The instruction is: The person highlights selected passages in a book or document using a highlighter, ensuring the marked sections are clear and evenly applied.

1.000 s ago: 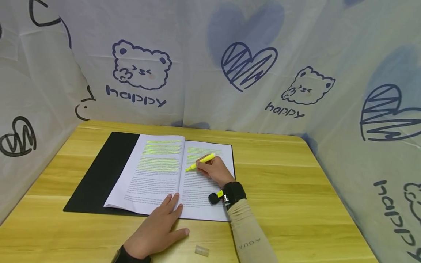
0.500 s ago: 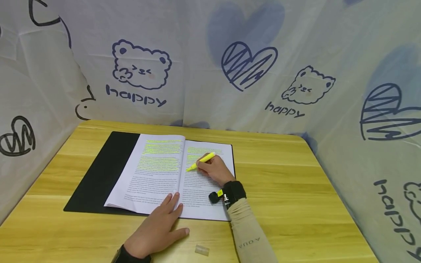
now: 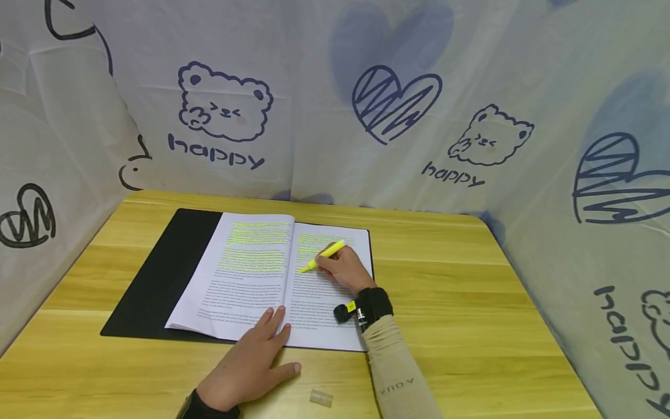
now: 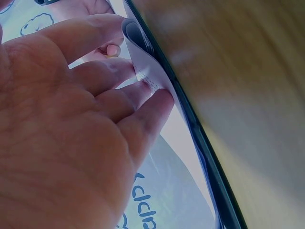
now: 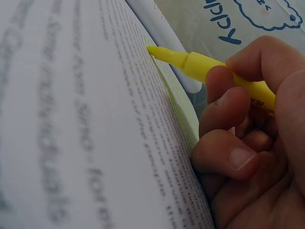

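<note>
My right hand [image 3: 345, 269] pinches a yellow highlighter [image 3: 331, 250] between thumb and fingers. In the right wrist view the highlighter's tip [image 5: 152, 50] touches a line of print on the right-hand page [image 5: 95, 119], beside a fresh yellow streak. My left hand [image 3: 251, 364] rests with spread fingers on the lower edge of the open pages near the centre fold; its fingertips press the paper [image 4: 164, 78] in the left wrist view. The booklet's left page [image 3: 246, 279] has yellow lines over its upper half. Underneath lies a black folder [image 3: 157, 279].
A small translucent cap [image 3: 321, 398] lies on the wooden table [image 3: 445, 291] near its front edge, right of my left thumb. White cloth [image 3: 314, 116] with bear and heart drawings hangs behind the table and along both sides.
My right hand and the highlighter have slid slightly to the right along a line of the right-hand page. The left hand has stayed in place.
</note>
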Action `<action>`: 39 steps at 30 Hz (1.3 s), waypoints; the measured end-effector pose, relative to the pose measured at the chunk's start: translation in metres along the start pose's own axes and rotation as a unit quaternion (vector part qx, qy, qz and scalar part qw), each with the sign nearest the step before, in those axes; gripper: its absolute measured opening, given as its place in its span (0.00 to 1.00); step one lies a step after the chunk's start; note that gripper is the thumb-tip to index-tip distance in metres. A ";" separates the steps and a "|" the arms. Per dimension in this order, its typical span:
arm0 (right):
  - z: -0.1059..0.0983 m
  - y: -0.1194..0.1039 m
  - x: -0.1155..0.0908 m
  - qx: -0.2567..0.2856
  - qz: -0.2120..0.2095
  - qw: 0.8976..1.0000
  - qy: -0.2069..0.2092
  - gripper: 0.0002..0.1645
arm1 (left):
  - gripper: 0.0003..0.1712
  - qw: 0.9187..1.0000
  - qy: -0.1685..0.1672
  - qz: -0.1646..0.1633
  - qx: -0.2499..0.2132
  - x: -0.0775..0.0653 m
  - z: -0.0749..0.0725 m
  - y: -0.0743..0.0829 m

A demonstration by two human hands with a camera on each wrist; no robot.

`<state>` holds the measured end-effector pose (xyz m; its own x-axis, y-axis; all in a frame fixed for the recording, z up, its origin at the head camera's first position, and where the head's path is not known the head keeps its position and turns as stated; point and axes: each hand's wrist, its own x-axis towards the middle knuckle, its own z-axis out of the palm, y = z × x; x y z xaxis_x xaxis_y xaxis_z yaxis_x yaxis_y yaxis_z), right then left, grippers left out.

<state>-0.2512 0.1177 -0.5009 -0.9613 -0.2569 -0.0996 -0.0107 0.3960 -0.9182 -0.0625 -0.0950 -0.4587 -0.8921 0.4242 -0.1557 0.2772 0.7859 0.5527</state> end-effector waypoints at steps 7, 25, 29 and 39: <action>-0.003 -0.001 -0.001 0.002 -0.007 1.000 0.003 0.16 | 0.46 1.000 0.000 0.005 -0.002 -0.002 -0.001 0.000; -0.009 0.000 0.000 -0.054 -0.011 0.998 0.021 0.14 | 0.46 1.000 0.004 0.007 0.001 -0.001 0.001 -0.001; -0.011 0.002 0.001 -0.041 -0.014 0.999 0.023 0.14 | 0.46 1.000 0.004 0.004 0.000 0.000 0.002 -0.002; -0.014 0.001 -0.002 -0.039 -0.008 0.999 0.037 0.14 | 0.45 1.000 0.005 0.008 -0.003 0.000 0.001 -0.002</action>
<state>-0.2534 0.1313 -0.4966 -0.9784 -0.1998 -0.0538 -0.0451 0.4597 -0.8869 -0.0627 -0.0960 -0.4610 -0.8909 0.4328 -0.1379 0.2901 0.7757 0.5604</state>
